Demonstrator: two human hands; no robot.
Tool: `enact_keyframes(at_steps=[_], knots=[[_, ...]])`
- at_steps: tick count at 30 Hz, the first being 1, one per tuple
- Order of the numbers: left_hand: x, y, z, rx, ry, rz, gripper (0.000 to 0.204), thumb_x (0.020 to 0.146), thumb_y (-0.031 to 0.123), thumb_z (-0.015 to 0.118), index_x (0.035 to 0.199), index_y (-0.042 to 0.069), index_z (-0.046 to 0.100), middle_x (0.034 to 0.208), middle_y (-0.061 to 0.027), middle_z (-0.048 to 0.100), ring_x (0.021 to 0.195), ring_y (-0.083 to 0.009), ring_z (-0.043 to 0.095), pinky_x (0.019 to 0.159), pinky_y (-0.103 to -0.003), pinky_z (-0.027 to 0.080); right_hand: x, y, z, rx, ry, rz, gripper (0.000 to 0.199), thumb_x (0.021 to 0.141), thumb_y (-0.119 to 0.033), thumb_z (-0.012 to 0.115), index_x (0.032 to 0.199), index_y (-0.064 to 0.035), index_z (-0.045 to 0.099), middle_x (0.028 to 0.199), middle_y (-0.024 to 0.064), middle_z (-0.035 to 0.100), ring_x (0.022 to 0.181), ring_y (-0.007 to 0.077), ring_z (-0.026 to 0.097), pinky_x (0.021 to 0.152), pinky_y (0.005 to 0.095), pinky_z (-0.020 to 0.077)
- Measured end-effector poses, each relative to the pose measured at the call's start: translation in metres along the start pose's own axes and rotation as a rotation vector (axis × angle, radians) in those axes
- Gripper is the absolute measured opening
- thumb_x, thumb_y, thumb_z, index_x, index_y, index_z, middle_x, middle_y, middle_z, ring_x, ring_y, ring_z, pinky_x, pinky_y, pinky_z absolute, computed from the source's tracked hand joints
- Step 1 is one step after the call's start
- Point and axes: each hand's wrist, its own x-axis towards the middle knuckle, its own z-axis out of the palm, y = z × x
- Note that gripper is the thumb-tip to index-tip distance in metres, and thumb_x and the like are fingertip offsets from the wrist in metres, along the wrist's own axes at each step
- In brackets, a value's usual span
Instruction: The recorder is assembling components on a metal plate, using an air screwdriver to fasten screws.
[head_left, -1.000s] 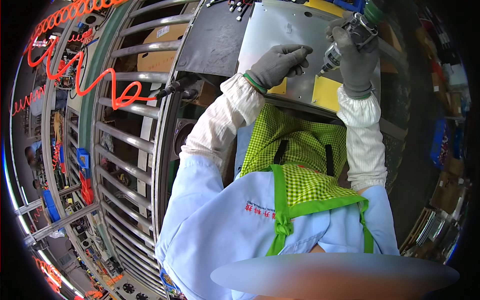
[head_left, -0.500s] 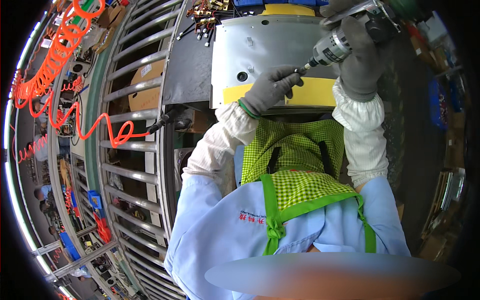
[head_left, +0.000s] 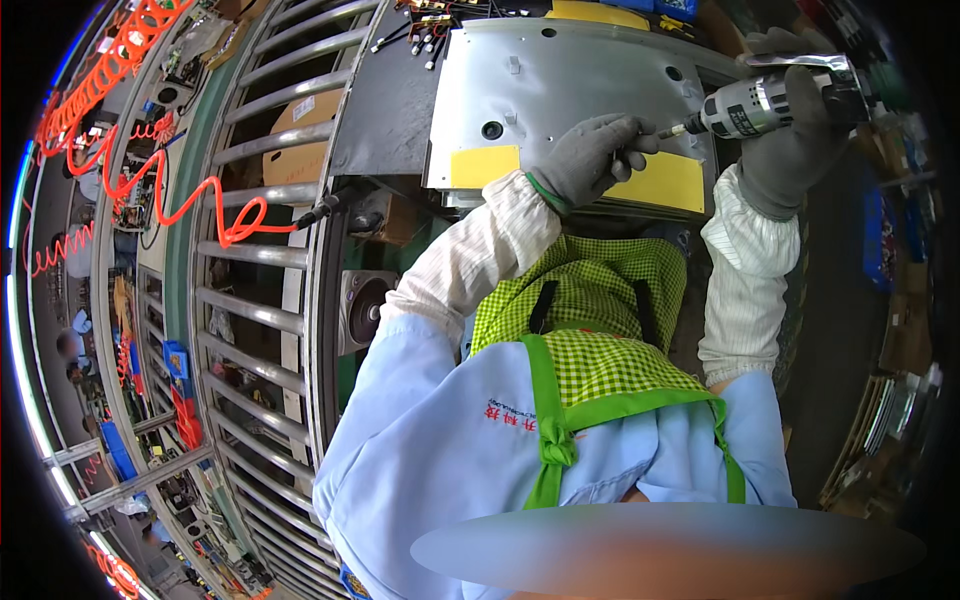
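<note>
My right hand (head_left: 795,150), in a grey glove, is wrapped round a silver-and-black power screwdriver (head_left: 745,108). The tool lies almost level, its thin bit pointing left toward my other hand. My left hand (head_left: 595,160), gloved in grey, is closed with fingertips pinched beside the bit's tip; whatever they may hold is too small to make out. Beneath both hands lies a silver sheet-metal panel (head_left: 570,85) with round holes and small raised tabs. Yellow strips (head_left: 655,182) run along its near edge, partly covered by my left hand.
Left of the panel is a dark tabletop (head_left: 385,125) with several wired connectors (head_left: 430,30) at its far side. A roller conveyor (head_left: 265,255) runs alongside. An orange coiled air hose (head_left: 215,195) hangs over it. Blue bins (head_left: 880,235) stand at the right.
The screwdriver and my right hand have moved right and slightly nearer. My left hand has shifted right too, and a small gap shows between its fingers and the tool's body. The view has shifted slightly.
</note>
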Motion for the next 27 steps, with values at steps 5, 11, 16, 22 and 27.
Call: enact_keyframes(at_steps=[5,11,16,22,27], knots=[[0.008,-0.007,0.001,0.118,-0.044,0.106,0.027,0.100,0.012,0.046,0.121,-0.003,0.052,0.097,-0.0067,0.060,0.071,-0.0055,0.055,0.051,-0.013,0.044,0.002,0.003,-0.007,0.037,-0.034,-0.011,0.043,0.081,-0.018,0.059,0.114,0.0086,0.054,0.099,0.0233,0.066,0.085,0.0308,0.068,0.072,0.0393,0.0590],[0.011,-0.014,0.012,-0.487,-0.009,-0.044,0.015,0.098,0.009,0.050,0.109,-0.001,0.054,0.090,-0.0063,0.059,0.067,-0.0052,0.054,0.046,-0.011,0.043,0.001,0.007,-0.012,0.003,0.048,0.005,0.043,0.081,-0.018,0.059,0.114,0.0081,0.054,0.100,0.0239,0.065,0.087,0.0321,0.068,0.073,0.0396,0.0585],[0.012,-0.018,0.020,-0.518,0.020,-0.122,0.013,0.099,0.016,0.052,0.098,0.003,0.053,0.082,-0.0036,0.059,0.059,-0.0043,0.052,0.041,-0.011,0.041,-0.003,0.012,-0.020,0.035,0.077,0.024,0.043,0.081,-0.017,0.059,0.117,0.0050,0.052,0.101,0.0227,0.065,0.089,0.0318,0.067,0.080,0.0422,0.0565],[0.014,-0.027,0.024,-0.599,-0.033,-0.233,0.021,0.101,0.025,0.052,0.097,0.004,0.053,0.075,0.0002,0.056,0.054,-0.0034,0.048,0.041,-0.011,0.039,-0.006,0.013,-0.023,0.271,-0.028,-0.007,0.035,0.086,-0.004,0.056,0.119,0.0074,0.050,0.095,0.0190,0.067,0.082,0.0247,0.069,0.071,0.0336,0.0583],[0.018,-0.028,0.030,-0.103,-0.204,-0.193,0.028,0.100,0.031,0.053,0.102,0.004,0.059,0.073,0.0022,0.054,0.055,-0.0027,0.043,0.047,-0.014,0.038,-0.014,0.005,-0.044,0.082,-0.130,-0.024,0.038,0.086,-0.011,0.059,0.120,0.0058,0.051,0.097,0.0191,0.066,0.084,0.0255,0.067,0.075,0.0353,0.0560]])
